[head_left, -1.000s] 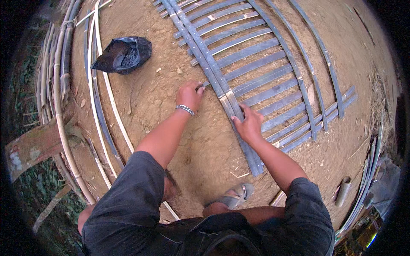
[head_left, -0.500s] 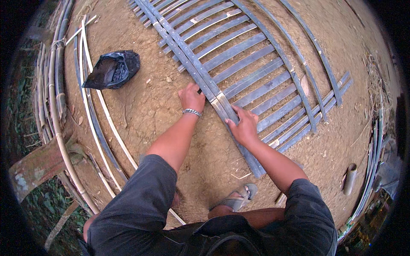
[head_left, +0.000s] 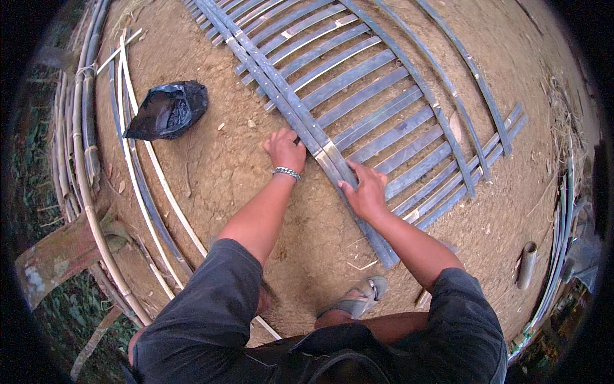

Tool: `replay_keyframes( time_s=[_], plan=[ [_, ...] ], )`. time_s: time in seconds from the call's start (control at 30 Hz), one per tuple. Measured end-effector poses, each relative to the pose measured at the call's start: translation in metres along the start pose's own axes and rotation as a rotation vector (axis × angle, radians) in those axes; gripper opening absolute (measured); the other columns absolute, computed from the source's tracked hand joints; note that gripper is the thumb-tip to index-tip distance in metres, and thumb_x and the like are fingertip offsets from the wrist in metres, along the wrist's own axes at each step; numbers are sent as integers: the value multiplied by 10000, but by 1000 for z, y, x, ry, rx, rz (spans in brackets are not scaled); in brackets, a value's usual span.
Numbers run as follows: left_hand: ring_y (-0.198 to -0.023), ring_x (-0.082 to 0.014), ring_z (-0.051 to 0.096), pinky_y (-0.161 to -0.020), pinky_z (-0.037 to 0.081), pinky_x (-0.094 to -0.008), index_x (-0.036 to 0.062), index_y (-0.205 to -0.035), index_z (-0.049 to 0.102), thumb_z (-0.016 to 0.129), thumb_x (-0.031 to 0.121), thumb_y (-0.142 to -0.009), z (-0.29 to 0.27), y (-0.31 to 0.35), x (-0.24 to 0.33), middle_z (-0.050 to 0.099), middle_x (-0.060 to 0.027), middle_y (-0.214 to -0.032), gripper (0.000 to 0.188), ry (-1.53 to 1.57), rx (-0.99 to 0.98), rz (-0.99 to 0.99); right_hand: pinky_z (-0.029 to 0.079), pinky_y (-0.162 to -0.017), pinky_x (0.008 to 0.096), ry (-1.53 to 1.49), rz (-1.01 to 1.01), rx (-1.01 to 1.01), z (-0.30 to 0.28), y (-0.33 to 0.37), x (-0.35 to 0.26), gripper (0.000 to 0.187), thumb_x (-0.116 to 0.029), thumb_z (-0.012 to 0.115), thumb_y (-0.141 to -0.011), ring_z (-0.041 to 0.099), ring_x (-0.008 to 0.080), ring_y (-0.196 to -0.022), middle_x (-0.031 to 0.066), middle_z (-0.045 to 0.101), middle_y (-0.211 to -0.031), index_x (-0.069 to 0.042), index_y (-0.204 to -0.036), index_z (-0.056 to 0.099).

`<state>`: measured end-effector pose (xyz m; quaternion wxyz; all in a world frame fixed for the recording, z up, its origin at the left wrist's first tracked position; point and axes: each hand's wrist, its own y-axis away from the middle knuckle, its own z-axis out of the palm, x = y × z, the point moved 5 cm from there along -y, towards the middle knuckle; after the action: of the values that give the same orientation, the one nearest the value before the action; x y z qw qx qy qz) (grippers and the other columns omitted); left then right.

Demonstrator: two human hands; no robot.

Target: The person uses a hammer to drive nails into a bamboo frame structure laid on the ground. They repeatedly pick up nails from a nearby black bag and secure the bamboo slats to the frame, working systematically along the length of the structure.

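A lattice of dark split-bamboo slats (head_left: pixel 377 64) lies on the ground in front of me, several crosswise slats set under long strips. Its nearest long side is a pair of bamboo strips (head_left: pixel 281 86) running side by side, with small pale dots along them. My left hand (head_left: pixel 284 150), with a chain bracelet at the wrist, is closed just left of this pair; a dark slat end shows at its fingertips, partly hidden. My right hand (head_left: pixel 366 190) grips the pair lower down, thumb on top and fingers bent over the far side.
A crumpled black plastic bag (head_left: pixel 169 109) sits on the bare soil at left. Long bamboo poles (head_left: pixel 78 128) and pale thin strips (head_left: pixel 163 173) lie beyond it. A short bamboo tube (head_left: pixel 527 265) lies at right. My sandalled foot (head_left: pixel 358 297) is near the strips' lower end.
The view has shifted very slightly. Both hands keep nearly the same places on the lattice, the left one's fingers moving a little.
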<state>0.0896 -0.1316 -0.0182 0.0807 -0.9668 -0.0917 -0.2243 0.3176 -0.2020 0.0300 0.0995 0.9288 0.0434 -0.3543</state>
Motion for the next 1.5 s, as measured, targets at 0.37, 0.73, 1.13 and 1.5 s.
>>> replay_keyframes(
  time_s=[0.37, 0.73, 1.13, 1.5],
  plan=[
    [-1076, -297, 583, -989, 351, -492, 114, -870, 748, 721, 159, -732, 0, -1, 5, 696, -70, -1068, 147, -66, -69, -86, 335, -1052, 451, -4, 44, -63, -2, -1, -3, 564, -250, 787, -841, 605, 319, -1111, 166, 684, -1150, -103, -1353, 602],
    [-1134, -281, 567, -1068, 321, -465, 118, -1008, 755, 770, 193, -804, -20, 13, -2, 681, -56, -1102, 218, 25, -42, -46, 336, -1049, 450, -13, 44, -48, 5, 0, 5, 570, -256, 793, -838, 594, 329, -1130, 158, 683, -1174, -105, -1354, 602],
    [-1499, -343, 314, -1238, 174, -554, 64, -1464, 464, 543, 279, -1000, -16, -126, 36, 418, -172, -1563, 517, -116, 53, 243, 360, -996, 442, 71, -9, -90, 7, -2, 2, 589, -308, 805, -834, 592, 327, -1067, 133, 674, -1078, -130, -1366, 623],
    [-1555, -332, 207, -1242, 103, -605, 112, -1573, 364, 420, 393, -1049, 16, -142, 36, 271, -174, -1663, 598, -400, -184, 307, 340, -1106, 505, 178, 45, 125, -62, 108, 73, 694, -275, 784, -848, 476, 407, -1296, 208, 525, -1391, -22, -1427, 494]
  ],
)
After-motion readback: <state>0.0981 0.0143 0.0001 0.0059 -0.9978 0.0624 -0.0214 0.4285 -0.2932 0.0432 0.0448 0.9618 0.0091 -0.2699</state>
